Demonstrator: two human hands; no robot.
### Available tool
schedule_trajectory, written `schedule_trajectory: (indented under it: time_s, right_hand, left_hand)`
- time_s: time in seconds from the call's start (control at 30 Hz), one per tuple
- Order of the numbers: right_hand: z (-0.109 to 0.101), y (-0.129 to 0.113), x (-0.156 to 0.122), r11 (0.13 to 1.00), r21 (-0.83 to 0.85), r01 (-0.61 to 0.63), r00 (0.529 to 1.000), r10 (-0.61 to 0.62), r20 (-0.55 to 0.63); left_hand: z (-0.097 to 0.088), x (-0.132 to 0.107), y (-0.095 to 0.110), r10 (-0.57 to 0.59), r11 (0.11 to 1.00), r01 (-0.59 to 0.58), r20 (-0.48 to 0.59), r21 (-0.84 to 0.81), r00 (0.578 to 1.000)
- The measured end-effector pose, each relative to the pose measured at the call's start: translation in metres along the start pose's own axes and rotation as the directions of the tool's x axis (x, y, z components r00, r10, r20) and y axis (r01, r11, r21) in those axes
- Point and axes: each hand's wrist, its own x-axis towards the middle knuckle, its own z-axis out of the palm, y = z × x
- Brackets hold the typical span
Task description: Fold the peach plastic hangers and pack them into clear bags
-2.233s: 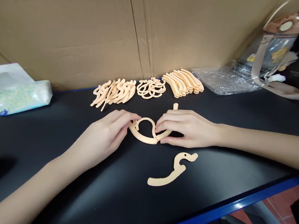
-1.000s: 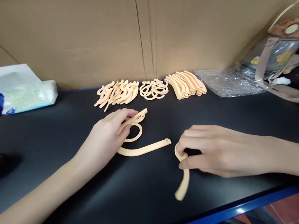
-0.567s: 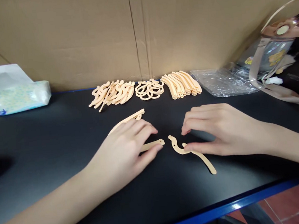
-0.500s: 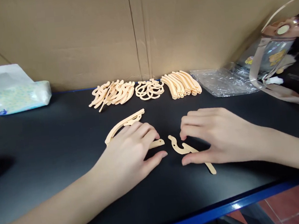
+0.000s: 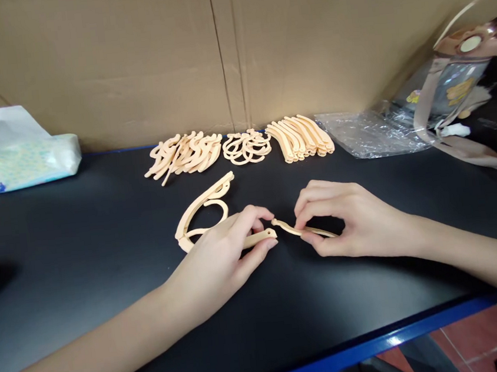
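Observation:
My left hand point(image 5: 220, 251) is closed on a cream plastic folding hanger. The hanger's front arm point(image 5: 259, 238) sticks out past the thumb, with a small hole at its tip. Its other curved arm point(image 5: 201, 201) and a round hook part point(image 5: 221, 210) extend on the far side, partly covered by my fingers. My right hand point(image 5: 352, 216) pinches a slim, S-curved hanger hook piece point(image 5: 287, 228), turned edge-on. That piece's knobbed tip is close to my left index finger and the holed arm end; whether they touch I cannot tell.
Along the back lie a pile of S-shaped hook pieces point(image 5: 200, 152), a pile of curved pieces point(image 5: 247, 147) and a stack of hanger arms point(image 5: 299, 139). A clear plastic bag point(image 5: 371, 134) and a strapped bottle point(image 5: 451, 88) are right, a tissue pack point(image 5: 28, 164) left.
My right hand has closed on the hook piece, lifted it and tilted it edge-on, bringing its tip to my left hand. More of the hanger's round hook part now shows.

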Motion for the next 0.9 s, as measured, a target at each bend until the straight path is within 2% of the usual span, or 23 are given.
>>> schedule_trajectory:
  time_s: [0.1,0.2,0.43,0.6,0.8,0.9]
  right_hand:
    - [-0.001,0.002,-0.001,0.993,0.113,-0.021,1.0,0.02,0.011]
    - [-0.001,0.002,-0.002,0.989,0.147,0.005,0.999,-0.01,0.036]
    - [-0.004,-0.001,0.0,0.99,0.128,0.057,0.995,-0.066,0.068]
    - [-0.003,-0.003,0.0,0.994,0.11,0.015,0.991,-0.03,0.134]
    - [0.003,-0.004,-0.001,0.994,0.108,-0.003,0.988,-0.014,0.157]
    - [0.004,-0.004,0.0,0.99,0.123,-0.063,0.983,0.04,0.179]
  left_hand:
    - [0.001,-0.001,-0.003,-0.004,0.999,0.005,0.016,-0.052,1.0]
    - [0.0,-0.001,-0.003,0.008,0.998,-0.006,0.031,-0.062,1.0]
    - [-0.004,-0.001,0.001,0.096,0.995,-0.098,0.048,0.034,0.994]
    - [-0.005,-0.001,0.005,0.092,0.996,-0.093,0.051,0.006,0.994]
    - [-0.005,-0.001,0.008,0.073,0.997,-0.071,0.057,-0.039,0.996]
    - [-0.004,0.0,0.007,0.082,0.996,-0.08,0.046,-0.049,0.996]
